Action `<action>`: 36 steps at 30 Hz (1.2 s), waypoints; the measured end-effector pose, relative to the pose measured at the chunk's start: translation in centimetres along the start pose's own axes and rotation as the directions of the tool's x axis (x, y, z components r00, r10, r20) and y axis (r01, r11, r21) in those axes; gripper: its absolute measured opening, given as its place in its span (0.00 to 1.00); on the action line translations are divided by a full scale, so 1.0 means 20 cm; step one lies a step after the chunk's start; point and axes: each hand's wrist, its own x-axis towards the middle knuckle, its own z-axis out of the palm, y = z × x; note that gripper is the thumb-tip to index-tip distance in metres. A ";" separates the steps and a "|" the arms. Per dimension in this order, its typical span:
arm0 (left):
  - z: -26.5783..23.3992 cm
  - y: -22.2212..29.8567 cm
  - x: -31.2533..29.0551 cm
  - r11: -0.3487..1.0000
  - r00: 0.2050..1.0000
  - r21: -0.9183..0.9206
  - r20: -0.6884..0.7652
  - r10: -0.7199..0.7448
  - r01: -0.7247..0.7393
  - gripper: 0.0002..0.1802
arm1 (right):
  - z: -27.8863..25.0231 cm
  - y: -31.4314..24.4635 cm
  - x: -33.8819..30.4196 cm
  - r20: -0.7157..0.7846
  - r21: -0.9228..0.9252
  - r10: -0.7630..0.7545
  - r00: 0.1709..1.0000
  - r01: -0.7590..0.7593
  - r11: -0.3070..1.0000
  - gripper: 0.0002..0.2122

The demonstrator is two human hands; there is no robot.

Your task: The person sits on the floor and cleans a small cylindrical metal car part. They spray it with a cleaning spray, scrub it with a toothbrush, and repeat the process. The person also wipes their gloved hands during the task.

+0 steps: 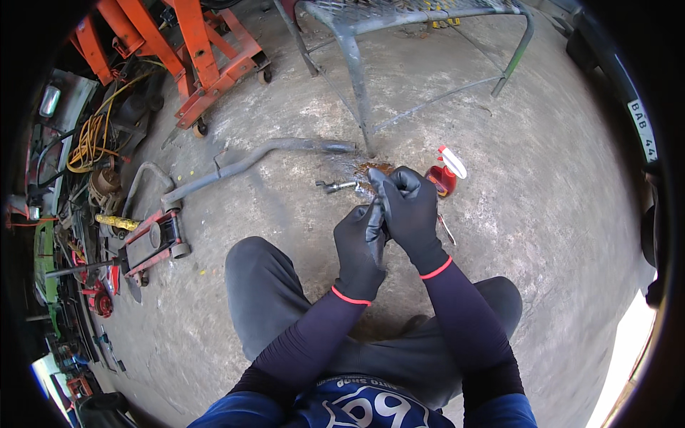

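Black gloves with red cuffs cover both of my hands, which meet in front of my knees. My left hand is closed, its fingers pressed up against the right one. My right hand is curled with fingers and thumb together. Whatever lies between them is hidden by the gloves. Just beyond the hands, a short metal tool or part rests on the concrete, beside a brown stain. A red spray bottle with a white and red trigger stands past my right hand. Near my right wrist lies a slim tool.
A long bent metal pipe lies ahead to the left, close to a red floor jack. Orange lifting equipment on casters and a grey metal stand are farther off. Cables and tools crowd the left; a dark vehicle bumper edges the right.
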 end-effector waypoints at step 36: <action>-0.62 0.22 -0.34 -0.018 0.879 0.880 0.473 -0.058 -0.475 0.50 | -1.27 0.28 0.44 -0.589 -0.137 -0.399 0.703 0.400 0.906 0.19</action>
